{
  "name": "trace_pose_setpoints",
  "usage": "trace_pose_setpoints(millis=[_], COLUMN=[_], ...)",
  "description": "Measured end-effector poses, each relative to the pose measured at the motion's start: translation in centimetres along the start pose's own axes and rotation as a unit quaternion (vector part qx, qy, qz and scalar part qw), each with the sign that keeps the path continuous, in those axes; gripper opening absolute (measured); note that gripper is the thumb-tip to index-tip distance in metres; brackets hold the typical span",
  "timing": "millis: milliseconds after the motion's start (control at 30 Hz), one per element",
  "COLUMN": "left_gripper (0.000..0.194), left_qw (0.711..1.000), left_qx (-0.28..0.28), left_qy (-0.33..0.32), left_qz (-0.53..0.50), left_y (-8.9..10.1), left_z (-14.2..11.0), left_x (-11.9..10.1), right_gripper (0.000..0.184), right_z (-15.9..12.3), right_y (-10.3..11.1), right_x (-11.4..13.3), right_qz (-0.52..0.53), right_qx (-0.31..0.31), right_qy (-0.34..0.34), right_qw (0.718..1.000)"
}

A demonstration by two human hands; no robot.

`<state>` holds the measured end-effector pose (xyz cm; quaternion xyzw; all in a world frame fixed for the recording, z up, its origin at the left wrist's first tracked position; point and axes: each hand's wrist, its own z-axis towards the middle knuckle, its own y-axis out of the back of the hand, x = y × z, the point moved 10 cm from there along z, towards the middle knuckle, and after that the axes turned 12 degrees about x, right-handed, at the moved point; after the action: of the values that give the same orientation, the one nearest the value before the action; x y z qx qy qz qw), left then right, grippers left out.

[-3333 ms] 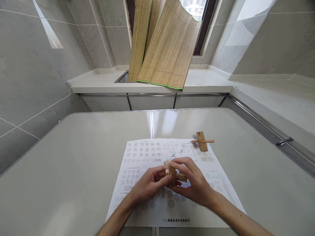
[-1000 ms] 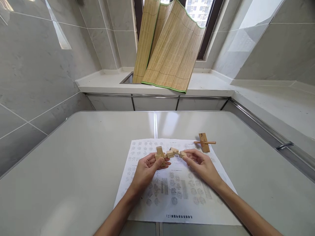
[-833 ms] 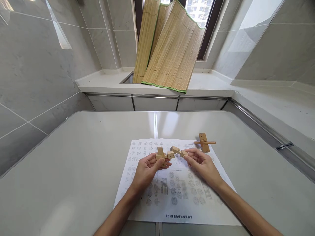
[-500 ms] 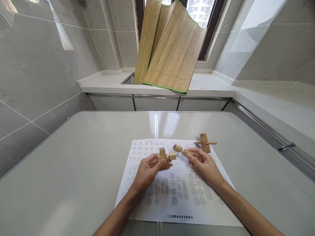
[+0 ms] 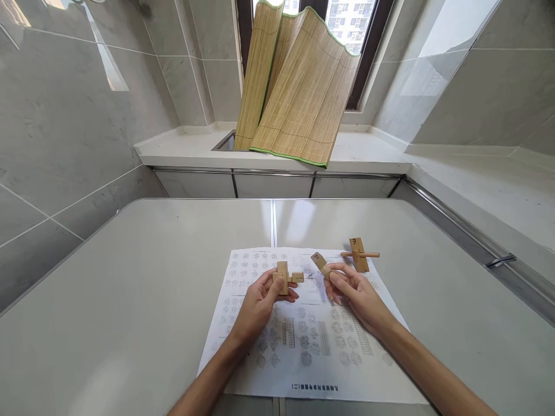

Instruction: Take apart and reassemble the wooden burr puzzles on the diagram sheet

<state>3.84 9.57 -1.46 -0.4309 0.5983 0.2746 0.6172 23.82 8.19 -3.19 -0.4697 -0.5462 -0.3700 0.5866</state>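
My left hand (image 5: pixel 267 292) is closed around a small cluster of joined wooden puzzle pieces (image 5: pixel 282 270), whose arm points right. Between the thumb and fingers of my right hand (image 5: pixel 349 287) is a single notched wooden puzzle piece (image 5: pixel 319 261) with a dark mark on its flat face, tilted up to the left. A gap separates the piece from the cluster. Both hands are above a printed instruction sheet (image 5: pixel 260 370) covered in small diagrams. Past my right hand, at the sheet's far right corner, lie more wooden pieces (image 5: pixel 359 254), a flat marked one crossed by a thin rod.
The sheet lies on a pale, glossy table (image 5: pixel 130 300) with a seam down its middle. Beyond its far edge is a white ledge (image 5: pixel 182 151), where a folded bamboo mat (image 5: pixel 303 92) leans against the window. Grey tiled walls (image 5: pixel 87 115) stand on both sides.
My right hand has turned its piece so that the marked face shows, and the piece is farther from the cluster. The cluster in my left hand has turned slightly.
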Motion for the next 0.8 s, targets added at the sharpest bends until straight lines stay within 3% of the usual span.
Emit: trace_pose_setpoints(millis=[367,567,800], left_gripper=[0.054,0.051,0.051], left_qw=[1.0,1.0,1.0], left_qx=[0.005,0.002,-0.005], left_qy=[0.008,0.006,0.01], left_qz=[0.012,0.008,0.007], left_y=[-0.2,-0.1,-0.1], left_z=[-0.1,-0.1,-0.2], left_x=[-0.2,-0.1,-0.1], right_gripper=[0.035,0.035,0.054], right_z=[-0.1,-0.2,-0.3], right_y=[-0.6,-0.6,0.5], right_x=[0.5,-0.5,-1.2], right_qz=[0.02,0.003,-0.033], right_qx=[0.019,0.042,0.004], right_qy=[-0.004,-0.014,-0.028], right_qw=[1.0,0.999,0.999])
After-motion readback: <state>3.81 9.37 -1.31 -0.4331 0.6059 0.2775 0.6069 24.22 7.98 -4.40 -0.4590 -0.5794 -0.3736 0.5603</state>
